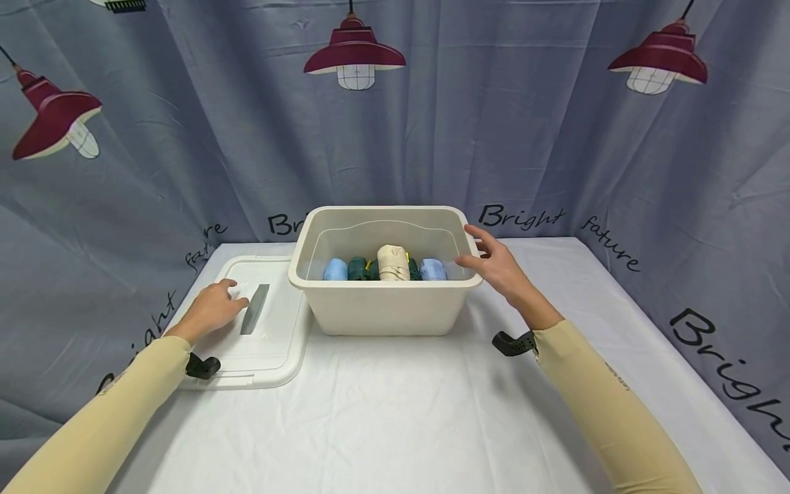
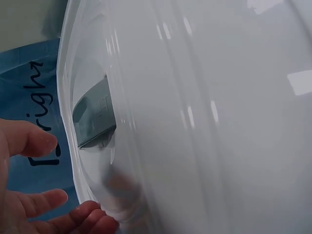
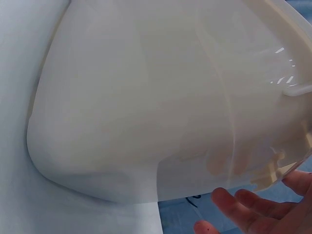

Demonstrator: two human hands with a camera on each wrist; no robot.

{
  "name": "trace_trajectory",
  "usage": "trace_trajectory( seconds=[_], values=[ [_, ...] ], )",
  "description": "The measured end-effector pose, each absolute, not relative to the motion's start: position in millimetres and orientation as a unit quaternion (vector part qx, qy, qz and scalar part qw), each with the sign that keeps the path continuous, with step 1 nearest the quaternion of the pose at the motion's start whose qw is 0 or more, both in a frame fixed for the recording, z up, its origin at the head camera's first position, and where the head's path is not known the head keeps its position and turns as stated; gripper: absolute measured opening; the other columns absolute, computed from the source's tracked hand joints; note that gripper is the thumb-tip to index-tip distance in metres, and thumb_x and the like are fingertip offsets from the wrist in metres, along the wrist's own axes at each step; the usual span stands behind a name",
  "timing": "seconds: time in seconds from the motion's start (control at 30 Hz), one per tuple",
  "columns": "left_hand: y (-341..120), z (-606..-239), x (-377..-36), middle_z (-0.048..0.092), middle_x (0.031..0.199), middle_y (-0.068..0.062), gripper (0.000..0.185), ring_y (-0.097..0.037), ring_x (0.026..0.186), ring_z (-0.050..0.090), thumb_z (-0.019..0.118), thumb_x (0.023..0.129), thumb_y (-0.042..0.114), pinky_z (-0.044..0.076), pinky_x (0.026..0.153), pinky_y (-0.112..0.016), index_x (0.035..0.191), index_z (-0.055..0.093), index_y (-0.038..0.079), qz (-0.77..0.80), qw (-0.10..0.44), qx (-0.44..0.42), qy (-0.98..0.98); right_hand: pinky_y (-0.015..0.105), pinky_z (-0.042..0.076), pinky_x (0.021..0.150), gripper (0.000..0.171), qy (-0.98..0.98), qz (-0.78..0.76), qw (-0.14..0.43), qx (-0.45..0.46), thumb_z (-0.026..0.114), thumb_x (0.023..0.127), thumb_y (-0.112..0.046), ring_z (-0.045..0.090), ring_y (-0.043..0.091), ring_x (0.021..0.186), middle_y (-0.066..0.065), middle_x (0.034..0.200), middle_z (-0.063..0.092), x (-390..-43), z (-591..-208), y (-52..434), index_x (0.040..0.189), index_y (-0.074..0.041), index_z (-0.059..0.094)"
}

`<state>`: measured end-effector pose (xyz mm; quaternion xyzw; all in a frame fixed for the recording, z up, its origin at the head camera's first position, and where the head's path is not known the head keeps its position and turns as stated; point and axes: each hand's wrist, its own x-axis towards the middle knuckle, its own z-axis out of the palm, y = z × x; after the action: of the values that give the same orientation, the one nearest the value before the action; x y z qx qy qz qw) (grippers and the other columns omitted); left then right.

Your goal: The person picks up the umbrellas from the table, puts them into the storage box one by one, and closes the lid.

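A cream plastic bin (image 1: pixel 382 302) stands open on the desk (image 1: pixel 395 412), which is covered with a white cloth. Inside it, along the far wall, lies a row of rolled cloths: a light blue roll (image 1: pixel 335 269) at the left, a dark green roll (image 1: pixel 358 268) next to it, a taller beige roll (image 1: pixel 393 263) in the middle, and another light blue roll (image 1: pixel 433 269) at the right.

The translucent white lid (image 1: pixel 262 329) lies flat on the desk just left of the bin, its edge touching or nearly touching the bin's base. A grey handle strip (image 1: pixel 255 309) runs along the middle of the lid.

The left hand (image 1: pixel 212 309) rests palm down on the lid, its fingers (image 2: pixel 39 202) relaxed and slightly apart, the fingertips just beside the grey strip. The right hand (image 1: pixel 496 264) is at the bin's right rim, with its fingers (image 3: pixel 253 207) straight and spread; the fingertips lie against or very near the rim, and the pictures do not settle which. Neither hand grips anything.

Both arms wear beige sleeves (image 1: pixel 617 412). Behind the desk hangs a grey curtain (image 1: pixel 185 123) printed with red lamps and black lettering.
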<state>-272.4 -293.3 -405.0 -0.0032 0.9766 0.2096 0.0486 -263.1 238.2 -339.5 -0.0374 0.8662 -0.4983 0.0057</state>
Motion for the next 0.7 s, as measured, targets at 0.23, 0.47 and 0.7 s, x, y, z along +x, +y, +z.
trace_trajectory(
  seconds=[0.23, 0.47, 0.7],
  values=[
    [-290.6, -404.4, -272.0, 0.052, 0.131, -0.038, 0.069, -0.050, 0.117, 0.054, 0.051, 0.099, 0.032, 0.044, 0.097, -0.061, 0.149, 0.032, -0.013, 0.217, 0.044, 0.001, 0.975, 0.057, 0.041, 0.108, 0.082, 0.865, -0.500, 0.009, -0.036, 0.067, 0.094, -0.031, 0.046, 0.036, 0.130, 0.019, 0.152, 0.042, -262.6, -338.9, 237.7, 0.162, -0.032, 0.021],
    [-286.0, -405.0, -274.2, 0.053, 0.131, -0.037, 0.068, -0.048, 0.117, 0.055, 0.052, 0.100, 0.031, 0.046, 0.095, -0.060, 0.149, 0.033, -0.012, 0.222, 0.044, 0.008, 0.974, 0.058, 0.041, 0.107, 0.081, 0.864, -0.502, 0.007, -0.039, 0.067, 0.094, -0.028, 0.046, 0.037, 0.131, 0.020, 0.150, 0.044, -263.2, -339.9, 238.7, 0.162, -0.032, 0.022],
    [-283.2, -404.3, -275.6, 0.055, 0.128, -0.035, 0.067, -0.046, 0.114, 0.057, 0.053, 0.099, 0.030, 0.046, 0.094, -0.058, 0.149, 0.033, -0.011, 0.224, 0.047, 0.016, 0.973, 0.056, 0.042, 0.107, 0.080, 0.862, -0.506, 0.007, -0.040, 0.066, 0.095, -0.028, 0.046, 0.036, 0.131, 0.020, 0.150, 0.044, -263.6, -340.6, 239.1, 0.162, -0.031, 0.022]
  ],
)
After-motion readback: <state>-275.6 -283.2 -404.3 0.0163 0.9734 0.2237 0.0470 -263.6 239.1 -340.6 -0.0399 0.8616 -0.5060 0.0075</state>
